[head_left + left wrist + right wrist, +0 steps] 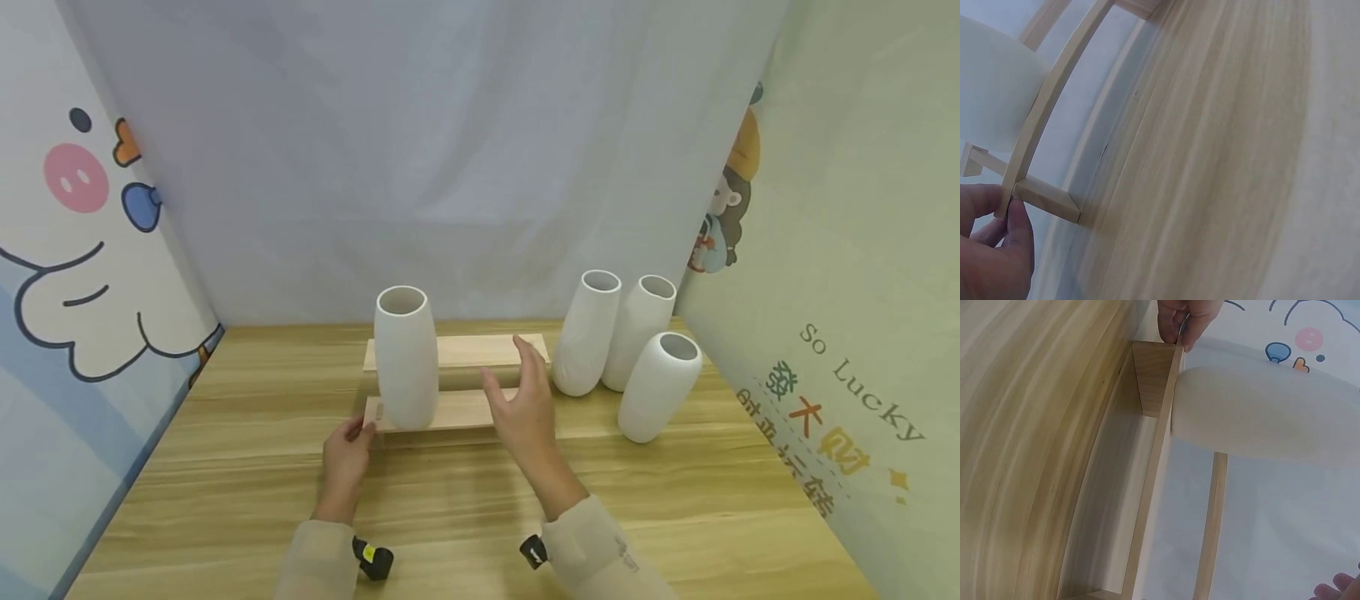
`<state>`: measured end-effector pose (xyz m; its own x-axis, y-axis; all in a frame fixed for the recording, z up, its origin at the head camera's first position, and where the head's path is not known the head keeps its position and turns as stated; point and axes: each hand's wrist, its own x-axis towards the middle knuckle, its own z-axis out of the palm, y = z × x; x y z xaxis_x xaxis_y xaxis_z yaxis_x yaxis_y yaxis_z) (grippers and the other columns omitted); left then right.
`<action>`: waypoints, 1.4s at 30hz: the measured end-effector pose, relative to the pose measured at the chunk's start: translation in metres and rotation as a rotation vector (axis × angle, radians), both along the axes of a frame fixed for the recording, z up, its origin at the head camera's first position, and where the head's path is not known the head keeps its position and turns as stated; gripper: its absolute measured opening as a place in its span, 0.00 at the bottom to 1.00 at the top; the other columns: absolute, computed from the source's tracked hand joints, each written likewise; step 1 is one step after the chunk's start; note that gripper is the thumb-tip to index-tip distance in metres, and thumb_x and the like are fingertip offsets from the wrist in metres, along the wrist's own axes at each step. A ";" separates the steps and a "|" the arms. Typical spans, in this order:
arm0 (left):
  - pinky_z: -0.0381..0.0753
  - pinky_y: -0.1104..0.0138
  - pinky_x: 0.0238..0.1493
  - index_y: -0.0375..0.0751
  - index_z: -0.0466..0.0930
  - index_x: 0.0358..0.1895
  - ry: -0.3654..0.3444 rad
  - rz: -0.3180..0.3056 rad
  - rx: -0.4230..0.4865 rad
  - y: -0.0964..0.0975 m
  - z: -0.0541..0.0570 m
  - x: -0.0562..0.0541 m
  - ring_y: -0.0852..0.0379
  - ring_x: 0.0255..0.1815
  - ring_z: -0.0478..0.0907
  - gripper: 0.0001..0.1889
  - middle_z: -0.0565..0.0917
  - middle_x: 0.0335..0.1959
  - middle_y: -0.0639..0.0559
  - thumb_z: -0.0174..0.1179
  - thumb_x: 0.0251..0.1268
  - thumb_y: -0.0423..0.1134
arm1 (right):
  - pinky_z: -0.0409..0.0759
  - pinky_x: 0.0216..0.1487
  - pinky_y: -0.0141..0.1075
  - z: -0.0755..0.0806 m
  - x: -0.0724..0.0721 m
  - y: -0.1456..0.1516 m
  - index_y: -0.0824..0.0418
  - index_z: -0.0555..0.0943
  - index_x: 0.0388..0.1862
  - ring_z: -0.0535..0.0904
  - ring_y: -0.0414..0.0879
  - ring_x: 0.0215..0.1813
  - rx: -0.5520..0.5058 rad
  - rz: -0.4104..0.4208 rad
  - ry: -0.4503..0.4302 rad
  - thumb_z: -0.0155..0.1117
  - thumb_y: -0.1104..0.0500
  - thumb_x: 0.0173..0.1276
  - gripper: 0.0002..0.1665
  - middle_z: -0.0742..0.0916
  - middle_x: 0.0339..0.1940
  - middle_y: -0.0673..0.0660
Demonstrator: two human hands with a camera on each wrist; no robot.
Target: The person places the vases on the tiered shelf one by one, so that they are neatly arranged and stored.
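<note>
A two-step wooden display rack (pixel 468 410) stands near the back of the table. On the left part of its front step a white vase (pixel 407 367) stands upright. My left hand (pixel 347 462) pinches that step's left end between thumb and fingers; the left wrist view shows the grip on the board (pixel 1047 119) just beside its leg (pixel 1050 199). Fingers spread and holding nothing, my right hand (pixel 528 417) hovers over the right end of the step. Only its fingertips (pixel 1335 589) show in the right wrist view, where the vase (pixel 1254 412) appears sideways.
To the right of the rack three more white vases stand close together: one at the back (pixel 588 333), one behind it (pixel 641 333) and one in front (pixel 660 387). A grey curtain (pixel 450 167) hangs behind the wooden table (pixel 435 500); printed cloths flank both sides.
</note>
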<state>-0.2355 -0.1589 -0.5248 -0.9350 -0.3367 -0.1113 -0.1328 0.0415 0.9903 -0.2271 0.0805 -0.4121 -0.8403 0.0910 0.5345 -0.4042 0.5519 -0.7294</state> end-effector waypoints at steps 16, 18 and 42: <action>0.70 0.55 0.58 0.22 0.65 0.66 -0.013 -0.014 0.001 -0.001 0.003 0.002 0.39 0.60 0.69 0.22 0.71 0.61 0.28 0.50 0.76 0.33 | 0.64 0.65 0.55 -0.005 0.001 0.041 0.67 0.64 0.70 0.63 0.61 0.69 -0.002 -0.074 0.017 0.62 0.53 0.72 0.34 0.69 0.68 0.65; 0.70 0.57 0.57 0.22 0.65 0.65 -0.016 -0.010 -0.005 -0.001 0.002 0.002 0.40 0.60 0.70 0.21 0.71 0.61 0.28 0.50 0.76 0.33 | 0.65 0.64 0.56 -0.005 0.001 0.047 0.67 0.65 0.69 0.64 0.61 0.68 -0.014 -0.100 0.027 0.63 0.53 0.71 0.34 0.69 0.68 0.65; 0.68 0.52 0.61 0.22 0.66 0.65 -0.014 -0.009 -0.006 0.000 0.000 0.000 0.38 0.61 0.69 0.21 0.71 0.61 0.28 0.51 0.75 0.32 | 0.62 0.66 0.54 -0.014 0.006 0.127 0.71 0.69 0.64 0.64 0.63 0.66 0.008 -0.375 0.168 0.69 0.62 0.63 0.33 0.71 0.64 0.70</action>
<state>-0.2352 -0.1590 -0.5244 -0.9362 -0.3294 -0.1222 -0.1461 0.0487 0.9881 -0.2207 0.2078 -0.4265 -0.6508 0.3695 0.6633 -0.2869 0.6892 -0.6654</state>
